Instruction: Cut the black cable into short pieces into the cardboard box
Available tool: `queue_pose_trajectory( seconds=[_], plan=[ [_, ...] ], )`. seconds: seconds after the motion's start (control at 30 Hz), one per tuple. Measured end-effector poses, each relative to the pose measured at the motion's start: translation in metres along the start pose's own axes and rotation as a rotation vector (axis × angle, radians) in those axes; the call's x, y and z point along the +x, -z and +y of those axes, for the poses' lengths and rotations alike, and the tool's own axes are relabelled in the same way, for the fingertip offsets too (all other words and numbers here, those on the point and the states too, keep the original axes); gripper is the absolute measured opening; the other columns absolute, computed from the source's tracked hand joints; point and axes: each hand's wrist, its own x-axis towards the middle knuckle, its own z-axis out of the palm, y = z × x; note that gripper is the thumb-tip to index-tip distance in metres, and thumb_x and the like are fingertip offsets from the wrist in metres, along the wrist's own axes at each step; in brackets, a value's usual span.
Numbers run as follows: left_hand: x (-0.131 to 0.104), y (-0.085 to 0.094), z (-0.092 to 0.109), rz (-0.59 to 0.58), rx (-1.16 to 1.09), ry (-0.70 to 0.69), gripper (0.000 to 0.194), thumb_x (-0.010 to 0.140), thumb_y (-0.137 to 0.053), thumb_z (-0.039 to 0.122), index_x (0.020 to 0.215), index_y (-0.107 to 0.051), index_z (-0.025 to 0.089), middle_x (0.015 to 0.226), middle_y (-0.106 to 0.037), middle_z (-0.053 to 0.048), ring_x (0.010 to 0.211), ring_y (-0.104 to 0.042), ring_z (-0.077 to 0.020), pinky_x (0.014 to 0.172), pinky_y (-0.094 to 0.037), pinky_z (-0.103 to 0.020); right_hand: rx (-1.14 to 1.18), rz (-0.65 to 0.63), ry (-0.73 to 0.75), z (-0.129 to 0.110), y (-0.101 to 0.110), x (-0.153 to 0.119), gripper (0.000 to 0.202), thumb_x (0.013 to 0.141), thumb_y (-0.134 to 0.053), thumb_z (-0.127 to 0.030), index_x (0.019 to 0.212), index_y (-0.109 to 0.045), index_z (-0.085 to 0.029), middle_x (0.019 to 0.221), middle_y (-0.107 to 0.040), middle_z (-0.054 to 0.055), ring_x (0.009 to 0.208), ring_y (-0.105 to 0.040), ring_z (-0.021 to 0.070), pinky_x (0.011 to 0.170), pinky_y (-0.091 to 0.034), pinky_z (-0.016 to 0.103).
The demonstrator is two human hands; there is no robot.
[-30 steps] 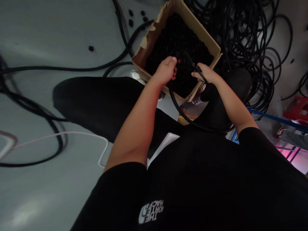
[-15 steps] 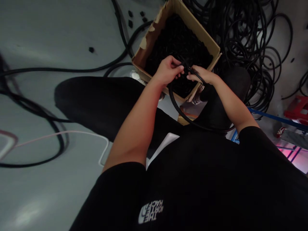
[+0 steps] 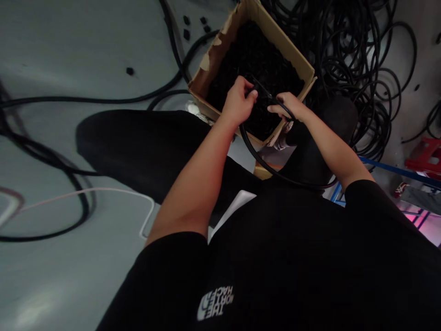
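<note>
Both hands are over a cardboard box [image 3: 282, 37] filled with small black pieces [image 3: 251, 53]. My left hand [image 3: 240, 99] is closed in a pinch on a small dark piece [image 3: 253, 88], whose kind I cannot make out. My right hand [image 3: 290, 105] grips a thick black cable [image 3: 283, 107] near its end, fingers curled round it. A thin dark length [image 3: 263, 87] stretches between the cable end and the left fingertips. Below the hands, a curve of black cable [image 3: 257, 156] hangs in front of the box and runs right, across my lap.
A heap of coiled black cables [image 3: 344, 59] lies right of the box. Several small black blocks [image 3: 186, 34] are scattered on the floor at upper left. Long cables [image 3: 103, 99] and a thin white cord [image 3: 103, 189] cross the left floor. A red plastic object [image 3: 425, 156] stands far right.
My left hand has drawn back slightly left and up, away from my right hand, widening the gap between them. The right hand keeps its hold on the cable in nearly the same spot.
</note>
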Motion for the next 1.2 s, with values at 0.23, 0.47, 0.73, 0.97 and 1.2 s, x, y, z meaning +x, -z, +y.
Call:
queue_pose_trajectory(
  seconds=[0.23,0.47,0.73,0.97,1.2],
  plan=[
    [-0.004,-0.004,0.012,-0.057,-0.051,0.121,0.037,0.114,-0.083,0.059,0.110,-0.062,0.029,0.085,-0.073,-0.004,0.101,-0.082,-0.0320,0.095,-0.066,-0.044,-0.156,0.098,0.180,0.019,-0.001,0.016,0.052,0.101,-0.092,-0.061,0.110,-0.056,-0.025,0.106,-0.068,0.003,0.106,-0.068,0.0261,0.110,-0.067,0.048],
    [-0.003,0.009,0.031,-0.042,-0.074,0.242,0.039,0.125,-0.074,0.057,0.107,-0.054,0.029,0.075,-0.061,0.002,0.093,-0.072,-0.0232,0.078,-0.049,-0.035,-0.255,0.184,0.119,0.007,0.003,0.008,0.052,0.104,-0.090,-0.066,0.107,-0.058,-0.025,0.108,-0.068,0.006,0.114,-0.067,0.0304,0.111,-0.064,0.049],
    [-0.001,0.013,0.033,-0.031,-0.113,0.236,0.042,0.121,-0.076,0.059,0.099,-0.054,0.030,0.071,-0.056,0.000,0.086,-0.071,-0.0269,0.072,-0.049,-0.038,-0.251,0.177,0.134,-0.009,0.006,-0.006,0.043,0.097,-0.094,-0.051,0.100,-0.060,-0.025,0.099,-0.066,0.008,0.118,-0.068,0.0366,0.116,-0.066,0.056],
    [-0.004,0.021,0.038,-0.053,-0.125,0.368,0.034,0.129,-0.067,0.053,0.108,-0.056,0.029,0.073,-0.057,0.002,0.081,-0.063,-0.0211,0.072,-0.047,-0.034,-0.209,0.166,0.102,0.008,0.009,0.000,0.045,0.099,-0.095,-0.053,0.100,-0.059,-0.024,0.098,-0.066,0.006,0.114,-0.074,0.0364,0.108,-0.072,0.057],
    [-0.003,0.018,0.028,-0.046,-0.253,0.381,0.023,0.128,-0.066,0.048,0.117,-0.065,0.028,0.074,-0.057,0.002,0.084,-0.064,-0.0211,0.078,-0.053,-0.037,-0.030,0.033,0.082,0.028,0.004,0.010,0.054,0.106,-0.094,-0.065,0.108,-0.055,-0.027,0.098,-0.067,0.003,0.094,-0.078,0.0279,0.094,-0.076,0.050]
  ],
)
